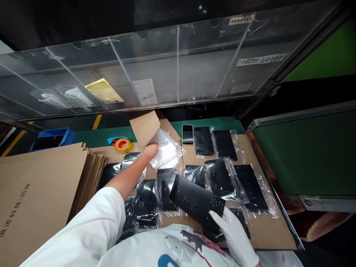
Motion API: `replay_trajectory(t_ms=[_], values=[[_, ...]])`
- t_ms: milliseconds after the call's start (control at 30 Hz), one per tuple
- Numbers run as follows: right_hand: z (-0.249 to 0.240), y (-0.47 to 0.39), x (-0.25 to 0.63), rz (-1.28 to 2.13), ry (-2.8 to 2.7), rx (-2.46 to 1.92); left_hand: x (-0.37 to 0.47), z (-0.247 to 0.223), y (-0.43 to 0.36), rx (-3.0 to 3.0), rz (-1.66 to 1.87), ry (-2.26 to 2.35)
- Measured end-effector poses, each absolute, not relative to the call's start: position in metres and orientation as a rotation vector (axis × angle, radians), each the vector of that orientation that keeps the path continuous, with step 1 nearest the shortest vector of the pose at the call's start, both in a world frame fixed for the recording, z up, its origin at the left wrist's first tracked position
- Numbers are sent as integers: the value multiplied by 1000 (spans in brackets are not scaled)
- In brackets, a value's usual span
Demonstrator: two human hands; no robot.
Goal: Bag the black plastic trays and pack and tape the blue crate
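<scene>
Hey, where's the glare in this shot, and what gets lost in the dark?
Head view: glare whitens parts of the clear bags by the left hand; bright streaks cross the bagged black panels; the dark surface along the top shows little detail.

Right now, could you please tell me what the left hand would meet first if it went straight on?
Probably the clear plastic bags, just ahead of the left hand; it may already be touching them, depth is unclear.

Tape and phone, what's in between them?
In the head view, brown cardboard, a pile of clear plastic bags and the person's left hand lie between them.
</scene>
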State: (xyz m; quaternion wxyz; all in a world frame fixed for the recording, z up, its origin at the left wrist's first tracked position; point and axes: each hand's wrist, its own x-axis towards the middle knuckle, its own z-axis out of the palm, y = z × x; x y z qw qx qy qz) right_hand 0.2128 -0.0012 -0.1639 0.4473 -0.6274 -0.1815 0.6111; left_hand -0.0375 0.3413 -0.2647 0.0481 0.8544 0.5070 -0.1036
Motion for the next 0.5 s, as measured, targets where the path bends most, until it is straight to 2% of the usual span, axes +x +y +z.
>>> replay_trajectory(t_ms=[167, 333, 500], values=[[-165, -12, 219, 1509, -426, -1543, -53, -250, 322, 2613, -351, 1635], [-165, -7, 215, 1542, -431, -1535, -43, -260, 290, 2623, -322, 1415], [-161, 1, 210, 1535, -442, -1525, -34, -266, 279, 2513, -245, 1411]])
